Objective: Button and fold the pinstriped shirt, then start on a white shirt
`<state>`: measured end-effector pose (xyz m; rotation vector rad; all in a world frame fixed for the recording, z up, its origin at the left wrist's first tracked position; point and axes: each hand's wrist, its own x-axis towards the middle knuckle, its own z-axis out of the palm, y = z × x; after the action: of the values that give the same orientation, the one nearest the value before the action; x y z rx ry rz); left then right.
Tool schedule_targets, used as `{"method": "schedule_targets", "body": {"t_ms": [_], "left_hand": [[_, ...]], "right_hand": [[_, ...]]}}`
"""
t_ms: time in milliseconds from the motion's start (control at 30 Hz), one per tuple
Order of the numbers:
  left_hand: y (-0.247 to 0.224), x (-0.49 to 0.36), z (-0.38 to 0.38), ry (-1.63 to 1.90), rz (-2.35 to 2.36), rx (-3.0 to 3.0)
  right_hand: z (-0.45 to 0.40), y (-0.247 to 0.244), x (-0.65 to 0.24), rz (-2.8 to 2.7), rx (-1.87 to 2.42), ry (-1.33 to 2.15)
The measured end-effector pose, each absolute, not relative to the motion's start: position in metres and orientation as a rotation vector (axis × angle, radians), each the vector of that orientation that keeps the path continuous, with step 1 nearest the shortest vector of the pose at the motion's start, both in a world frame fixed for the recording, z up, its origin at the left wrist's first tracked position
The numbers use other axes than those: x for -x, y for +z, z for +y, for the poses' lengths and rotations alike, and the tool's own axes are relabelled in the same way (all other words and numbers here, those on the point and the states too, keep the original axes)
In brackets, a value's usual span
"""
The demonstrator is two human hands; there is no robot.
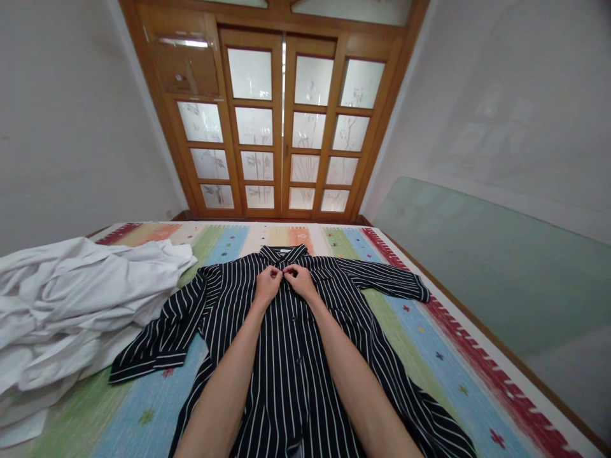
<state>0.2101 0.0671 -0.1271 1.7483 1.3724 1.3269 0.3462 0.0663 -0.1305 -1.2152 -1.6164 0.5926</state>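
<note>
A black shirt with white stripes (279,356) lies front side up, its collar (285,253) at the far end and its sleeves spread to both sides. On its front placket, just below the collar, my left hand (268,281) pinches the cloth. My right hand (298,280) is closed at the same spot, fingertips almost meeting those of the left. Whatever small part lies between the fingertips is hidden. Further down the placket, dark buttons (298,360) show.
Under the shirt is a colourful striped cover (410,331). A heap of white cloth (86,305) lies at the left, close to the shirt's sleeve. A pale green panel (496,254) stands along the right wall. Wooden doors with glass panes (281,127) are at the back.
</note>
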Motion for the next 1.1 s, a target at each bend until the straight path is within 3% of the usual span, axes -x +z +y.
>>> {"method": "schedule_targets", "body": {"t_ms": [667, 1100], "left_hand": [[-0.1301, -0.2111, 0.0672, 1.334, 1.330, -1.807], [-0.1278, -0.2149, 0.0608, 1.145, 1.640, -2.157]], "right_hand": [[0.0640, -0.1287, -0.3459, -1.609, 1.302, 0.458], [0.0694, -0.1363, -0.3443, -1.628, 1.484, 0.326]]}}
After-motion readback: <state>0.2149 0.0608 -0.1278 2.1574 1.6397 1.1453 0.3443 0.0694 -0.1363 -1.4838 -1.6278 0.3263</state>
